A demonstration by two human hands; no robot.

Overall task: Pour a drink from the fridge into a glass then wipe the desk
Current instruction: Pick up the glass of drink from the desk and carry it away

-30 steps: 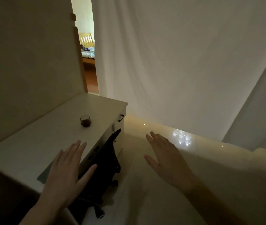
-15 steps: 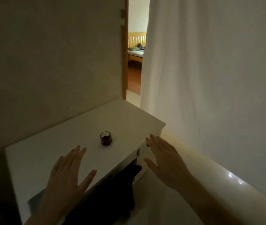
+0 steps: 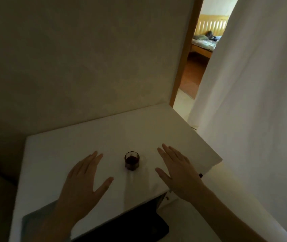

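Both the left hand (image 3: 85, 179) and right hand (image 3: 177, 170) spread flat and empty over the white desk (image 3: 86, 137), flanking the glass (image 3: 131, 160) of dark drink

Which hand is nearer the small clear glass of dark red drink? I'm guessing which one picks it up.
Right hand, marginally; it hovers just right of the small clear glass of dark red drink. Left hand hovers left, slightly nearer the camera.

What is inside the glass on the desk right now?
The glass holds a dark reddish drink, roughly halfway up. The dim light hides whether anything else sits in it.
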